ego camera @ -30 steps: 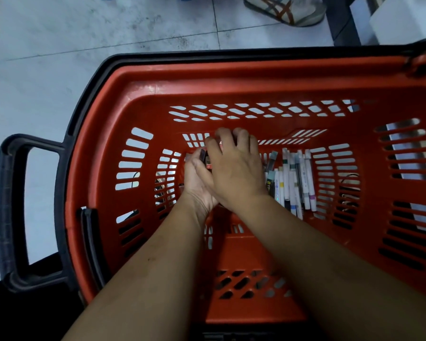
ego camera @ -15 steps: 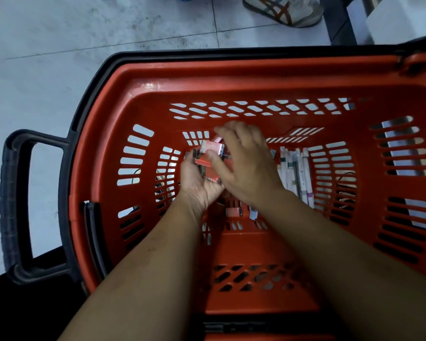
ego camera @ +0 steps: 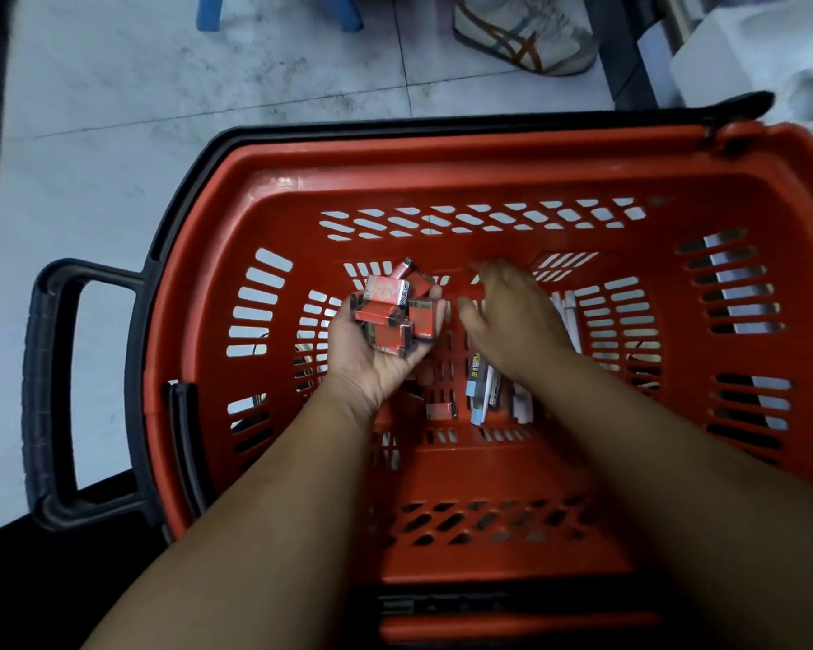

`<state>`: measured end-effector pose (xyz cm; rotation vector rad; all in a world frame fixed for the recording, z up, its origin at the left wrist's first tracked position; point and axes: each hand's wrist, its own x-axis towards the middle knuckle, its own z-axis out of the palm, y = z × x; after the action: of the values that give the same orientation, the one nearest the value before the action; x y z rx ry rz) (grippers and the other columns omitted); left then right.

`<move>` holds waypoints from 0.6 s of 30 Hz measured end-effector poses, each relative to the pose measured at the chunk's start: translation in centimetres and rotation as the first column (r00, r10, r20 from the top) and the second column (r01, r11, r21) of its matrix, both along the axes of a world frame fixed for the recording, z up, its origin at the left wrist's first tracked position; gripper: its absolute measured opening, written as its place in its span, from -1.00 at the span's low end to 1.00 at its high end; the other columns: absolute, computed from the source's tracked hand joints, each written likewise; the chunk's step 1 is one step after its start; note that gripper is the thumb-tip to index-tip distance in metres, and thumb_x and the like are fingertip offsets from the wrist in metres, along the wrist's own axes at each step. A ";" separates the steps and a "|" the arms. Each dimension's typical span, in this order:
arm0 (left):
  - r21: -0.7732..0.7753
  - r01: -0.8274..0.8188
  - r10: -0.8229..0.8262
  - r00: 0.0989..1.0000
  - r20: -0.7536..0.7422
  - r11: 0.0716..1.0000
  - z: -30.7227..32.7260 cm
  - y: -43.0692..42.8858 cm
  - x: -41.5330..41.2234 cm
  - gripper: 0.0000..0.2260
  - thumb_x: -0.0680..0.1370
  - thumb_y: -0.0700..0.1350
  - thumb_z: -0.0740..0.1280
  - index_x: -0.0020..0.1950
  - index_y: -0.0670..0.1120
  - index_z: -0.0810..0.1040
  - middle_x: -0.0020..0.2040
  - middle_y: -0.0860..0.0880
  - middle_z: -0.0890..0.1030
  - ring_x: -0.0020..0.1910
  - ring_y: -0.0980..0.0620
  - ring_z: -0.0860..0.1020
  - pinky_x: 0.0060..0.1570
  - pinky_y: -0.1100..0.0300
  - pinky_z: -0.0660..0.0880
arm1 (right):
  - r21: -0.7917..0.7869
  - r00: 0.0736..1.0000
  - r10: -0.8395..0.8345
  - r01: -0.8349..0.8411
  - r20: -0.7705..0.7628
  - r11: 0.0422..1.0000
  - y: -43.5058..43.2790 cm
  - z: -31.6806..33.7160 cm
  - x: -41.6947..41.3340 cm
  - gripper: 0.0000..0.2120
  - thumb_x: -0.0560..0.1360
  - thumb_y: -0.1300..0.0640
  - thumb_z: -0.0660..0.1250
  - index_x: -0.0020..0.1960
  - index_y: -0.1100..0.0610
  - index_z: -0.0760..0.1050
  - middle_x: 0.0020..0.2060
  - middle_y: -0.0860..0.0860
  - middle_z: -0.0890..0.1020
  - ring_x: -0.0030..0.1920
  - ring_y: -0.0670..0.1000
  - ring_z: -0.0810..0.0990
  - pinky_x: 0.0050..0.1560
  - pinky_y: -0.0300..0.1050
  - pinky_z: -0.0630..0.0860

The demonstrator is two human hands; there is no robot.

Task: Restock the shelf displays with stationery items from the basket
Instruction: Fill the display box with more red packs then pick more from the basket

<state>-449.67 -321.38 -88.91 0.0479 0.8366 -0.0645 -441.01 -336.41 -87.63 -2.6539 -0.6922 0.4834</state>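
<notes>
1. Okay, left hand [ego camera: 372, 354] is palm up inside the basket [ego camera: 301, 180], towards its left side, and cupped round a heap of small red boxes [ego camera: 390, 312]. Fingertips curl up at the far edge of the heap; one box reads "2B".
2. Right hand [ego camera: 512, 316] is palm down just right of the left one, apart from it, with fingers stretched out loosely towards the far wall. It is blurred and nothing shows in its grip. Cannot tell whether it touches anything underneath.
3. Both forearms come in from the near edge and angle towards the middle of the basket.
4. Pens [ego camera: 484, 391] lie side by side on the basket floor, partly hidden under the right hand and wrist. One loose red box [ego camera: 441, 410] lies on the floor just left of them, near the left wrist.
5. Basket is red slotted plastic with a black rim. A black handle [ego camera: 52, 391] sticks out on its left.
6. It stands on a scuffed pale tiled floor [ego camera: 160, 110].
7. Far side: a striped shoe [ego camera: 522, 35] and blue legs [ego camera: 348, 16], probably of a stool.
</notes>
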 end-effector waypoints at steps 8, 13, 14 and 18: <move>0.119 0.101 -0.112 0.990 0.084 0.988 7.1 0.5 2.1 -0.48 0.60 0.06 0.20 0.43 -0.27 0.46 0.27 -0.39 0.57 0.04 -0.28 0.68 0.00 -0.15 0.66 | -0.166 0.990 0.110 -0.124 -0.090 0.978 -0.7 3.9 2.7 -0.33 0.54 -0.08 0.37 0.54 0.11 0.21 0.41 0.13 0.39 0.40 0.18 0.39 0.35 0.09 0.42; 0.169 0.110 -0.139 0.974 0.176 0.979 12.4 0.3 3.4 -0.50 0.65 0.05 0.14 0.45 -0.27 0.45 0.32 -0.38 0.54 0.05 -0.28 0.67 0.00 -0.16 0.66 | -0.157 0.984 0.165 -0.173 -0.063 0.972 -0.8 7.4 3.6 -0.33 0.51 -0.07 0.38 0.52 0.10 0.23 0.39 0.14 0.42 0.38 0.21 0.42 0.33 0.11 0.43; 0.179 0.108 -0.142 0.972 0.189 0.978 13.3 0.0 3.4 -0.51 0.65 0.04 0.14 0.44 -0.27 0.45 0.32 -0.38 0.54 0.06 -0.28 0.67 0.00 -0.16 0.66 | -0.148 0.984 0.167 -0.174 -0.060 0.974 -0.9 8.2 3.7 -0.33 0.51 -0.08 0.38 0.52 0.11 0.23 0.39 0.14 0.41 0.38 0.22 0.42 0.33 0.11 0.43; 0.202 0.074 -0.120 0.968 0.222 0.977 17.1 -1.7 2.8 -0.53 0.65 0.02 0.14 0.40 -0.28 0.48 0.25 -0.38 0.58 0.06 -0.28 0.67 -0.02 -0.16 0.66 | -0.110 0.984 0.179 -0.180 -0.018 0.978 -1.5 11.9 3.5 -0.34 0.52 -0.07 0.39 0.51 0.12 0.24 0.41 0.14 0.41 0.39 0.20 0.42 0.34 0.08 0.43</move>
<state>-446.92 -323.11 -71.83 0.2745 0.6021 -0.0687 -437.49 -337.94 -75.69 -2.7034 -0.9331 0.5977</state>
